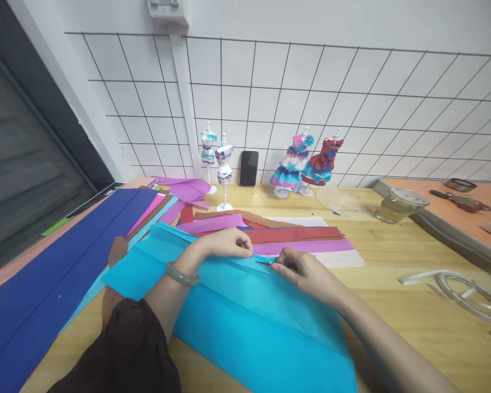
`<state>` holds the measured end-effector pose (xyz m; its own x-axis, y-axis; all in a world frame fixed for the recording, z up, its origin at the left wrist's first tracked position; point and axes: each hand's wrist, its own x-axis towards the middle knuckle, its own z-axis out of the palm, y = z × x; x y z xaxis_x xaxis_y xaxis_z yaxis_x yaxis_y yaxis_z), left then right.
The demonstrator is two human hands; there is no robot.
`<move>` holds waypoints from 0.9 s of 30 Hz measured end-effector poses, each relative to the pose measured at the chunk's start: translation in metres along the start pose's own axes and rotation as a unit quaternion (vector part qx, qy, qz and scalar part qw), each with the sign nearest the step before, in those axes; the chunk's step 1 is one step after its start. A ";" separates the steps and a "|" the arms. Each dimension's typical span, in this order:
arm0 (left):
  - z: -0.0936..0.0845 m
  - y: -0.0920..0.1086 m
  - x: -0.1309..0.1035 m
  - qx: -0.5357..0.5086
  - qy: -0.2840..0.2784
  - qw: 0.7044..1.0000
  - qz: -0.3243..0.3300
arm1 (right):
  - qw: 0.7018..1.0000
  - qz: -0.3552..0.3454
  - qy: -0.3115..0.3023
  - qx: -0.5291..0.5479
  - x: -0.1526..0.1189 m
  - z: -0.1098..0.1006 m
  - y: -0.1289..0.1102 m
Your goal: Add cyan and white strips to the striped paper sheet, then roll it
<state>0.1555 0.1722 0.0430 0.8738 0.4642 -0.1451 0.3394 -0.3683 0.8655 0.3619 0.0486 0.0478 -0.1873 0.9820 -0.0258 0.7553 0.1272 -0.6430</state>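
Blue paper (245, 316): creased, spreading on surface (393, 245) | left fingers (247, 251): pinching its edge | right fingers (275, 263): gripping small scissors (264, 262)

Free room and obstacles. Bare table (376, 305) forms an open lane right of the sheet (245, 316), bounded rightward by the cable (474, 300) and, farther back, by the cup (401, 206). Flat strips (294, 236) lie beyond the sheet. Upright mannequins (225, 173) flank the phone (249, 168), the wider gap on its right; the wall (265, 103) closes the rear.
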 end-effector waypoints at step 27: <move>-0.010 0.001 -0.008 0.037 0.003 0.999 -0.033 | 1.000 -0.007 0.013 -0.003 -0.002 0.004 0.005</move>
<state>0.1458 0.1761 0.0501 0.8470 0.4937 -0.1970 0.4207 -0.3961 0.8162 0.3630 0.0470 0.0414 -0.1819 0.9833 0.0024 0.7568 0.1416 -0.6381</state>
